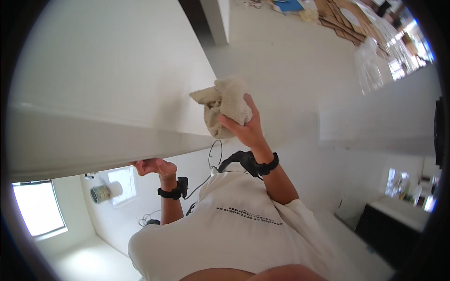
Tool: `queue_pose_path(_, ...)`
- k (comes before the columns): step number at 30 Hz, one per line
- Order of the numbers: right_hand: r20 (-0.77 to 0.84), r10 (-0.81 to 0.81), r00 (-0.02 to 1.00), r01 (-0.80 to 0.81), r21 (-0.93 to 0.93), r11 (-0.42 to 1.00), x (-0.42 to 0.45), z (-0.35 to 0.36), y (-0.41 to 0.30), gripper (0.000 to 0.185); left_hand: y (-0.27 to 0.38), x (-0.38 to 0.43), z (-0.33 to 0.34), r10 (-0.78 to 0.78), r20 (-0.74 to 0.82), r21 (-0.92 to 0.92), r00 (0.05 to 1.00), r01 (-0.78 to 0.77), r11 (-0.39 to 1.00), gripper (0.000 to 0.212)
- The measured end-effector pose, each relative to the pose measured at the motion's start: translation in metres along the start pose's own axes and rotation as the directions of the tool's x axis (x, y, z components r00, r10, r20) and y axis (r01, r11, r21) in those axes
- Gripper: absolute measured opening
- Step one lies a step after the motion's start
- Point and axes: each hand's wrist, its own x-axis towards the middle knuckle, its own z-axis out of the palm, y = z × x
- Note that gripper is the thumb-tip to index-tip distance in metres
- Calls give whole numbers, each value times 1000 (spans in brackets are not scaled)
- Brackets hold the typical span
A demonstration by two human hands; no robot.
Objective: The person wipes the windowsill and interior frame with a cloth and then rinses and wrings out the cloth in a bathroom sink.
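My right hand [248,128] is closed around a bunched beige terry cloth [233,102], thumb on the near side. The cloth is beside the right end of a large, smooth white counter or panel [116,70]; whether they touch is not plain. At the near edge of that white piece is my left hand [154,167], palm partly turned up and fingers bent. Its fingertips are partly hidden at the edge, so its hold on it is unclear. Both wrists wear black straps with small devices.
A thin black cable [198,188] hangs by my body. A bucket [100,194] stands on the floor at left. A grey-white post [215,21] rises beyond the panel. Flattened cardboard [342,21] and clear plastic sheeting [369,65] lie upper right, and a black box-like object [386,233] lower right.
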Motion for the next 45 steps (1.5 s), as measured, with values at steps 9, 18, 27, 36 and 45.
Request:
queue_pose_path(9,183,265,947,-272,13,962,16,-90,84,52,39,-201,-96,-345,-360,168,867,424,890,48)
queue_pose_path(18,367,214,905,-135,-230,964,98,-132,104,54,168,-181,-32,-132,-898,298,420,801,519,33)
queue_pose_path(27,825,42,563,262,-226,938,184,-97,94,52,165,-269,70,-728,-459,-791,-509,607,74,26)
queue_pose_path(36,987,146,66,222,-158,962,190,-71,58,62,173,-98,201,-906,387,28,170,980,196,80)
queue_pose_path(45,964,265,30,-136,-259,956,227,-55,20,76,111,-41,243,-843,418,-687,339,725,-49,71)
